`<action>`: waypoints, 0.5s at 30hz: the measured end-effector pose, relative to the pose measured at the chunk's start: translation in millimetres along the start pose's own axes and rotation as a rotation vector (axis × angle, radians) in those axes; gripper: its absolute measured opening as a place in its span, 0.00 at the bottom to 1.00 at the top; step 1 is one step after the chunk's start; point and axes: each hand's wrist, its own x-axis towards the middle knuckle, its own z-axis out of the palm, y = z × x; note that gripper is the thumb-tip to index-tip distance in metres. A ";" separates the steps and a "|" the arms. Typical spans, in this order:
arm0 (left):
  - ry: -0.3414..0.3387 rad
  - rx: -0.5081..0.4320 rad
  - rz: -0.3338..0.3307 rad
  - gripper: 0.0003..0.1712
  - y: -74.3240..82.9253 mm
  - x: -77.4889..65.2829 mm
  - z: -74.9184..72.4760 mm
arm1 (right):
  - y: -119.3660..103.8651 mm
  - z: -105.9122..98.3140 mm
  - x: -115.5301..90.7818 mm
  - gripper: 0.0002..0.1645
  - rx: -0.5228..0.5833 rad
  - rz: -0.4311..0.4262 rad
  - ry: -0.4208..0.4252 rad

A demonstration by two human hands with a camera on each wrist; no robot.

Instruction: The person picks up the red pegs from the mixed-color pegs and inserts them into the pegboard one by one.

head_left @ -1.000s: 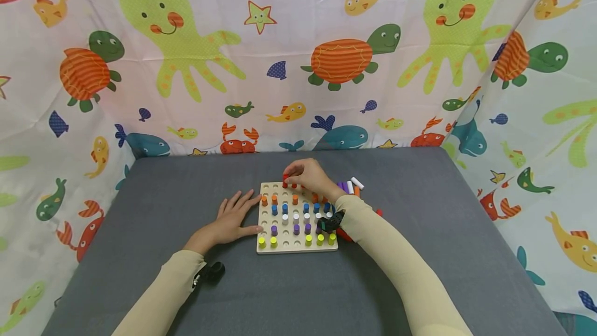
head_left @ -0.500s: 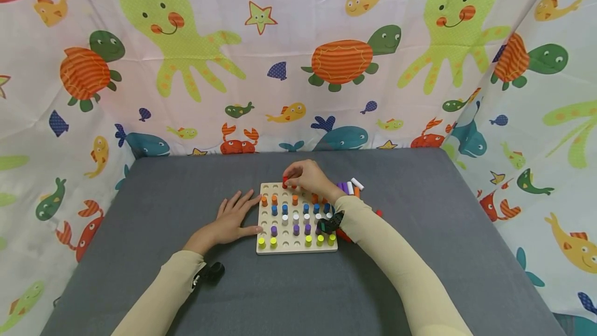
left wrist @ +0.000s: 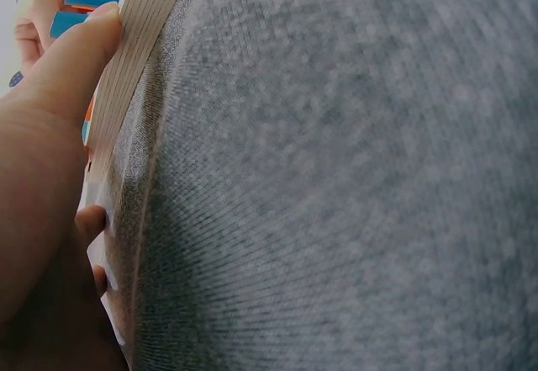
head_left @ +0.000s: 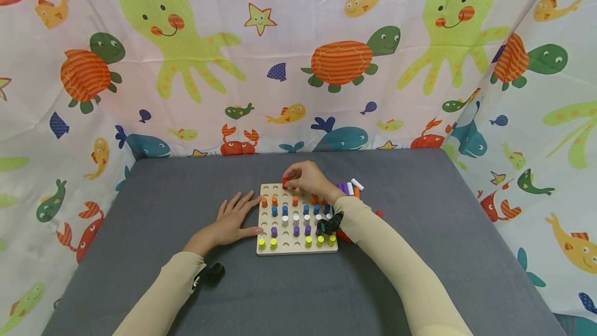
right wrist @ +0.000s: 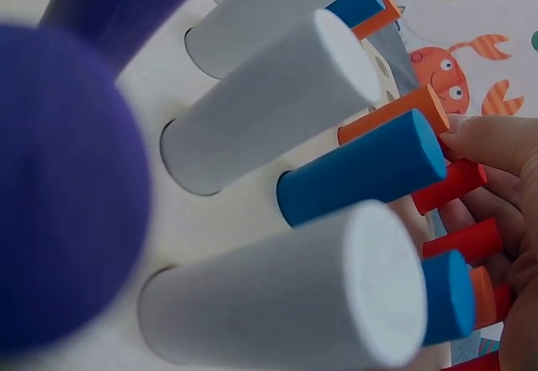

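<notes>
A pale wooden pegboard (head_left: 298, 252) lies on the table, its rows holding yellow, purple, white, blue, orange and red pegs. At the far row, my right hand (head_left: 309, 178) pinches a red peg (head_left: 285, 183) standing upright at a hole; whether it is fully seated cannot be told. In the right wrist view, red pegs (right wrist: 452, 186) stand beside my right hand (right wrist: 508, 156), and white pegs (right wrist: 277, 291) fill the foreground. My left hand (head_left: 228, 223) rests on the table with fingers spread, thumb and fingertips at the board's left edge. The left wrist view shows the thumb (left wrist: 71, 64) against that edge.
Loose purple, white and orange pegs (head_left: 357, 183) lie right of the board, and red ones (head_left: 344, 236) lie partly under my right forearm. Grey cloth (head_left: 289, 294) covers the table. A curtain (head_left: 298, 113) printed with sea animals rises behind and at both sides.
My right hand and the red peg in it have come down very slightly. The left hand stays in place at the board's edge.
</notes>
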 end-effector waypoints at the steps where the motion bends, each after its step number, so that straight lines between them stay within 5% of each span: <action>1: 0.000 -0.001 -0.001 0.52 0.0 -0.1 0.1 | 0.0 0.0 -0.1 0.07 0.000 0.001 0.000; 15: -0.003 0.011 -0.004 0.52 -1.6 0.5 1.4 | -0.1 -0.5 1.1 0.07 0.009 -0.003 -0.015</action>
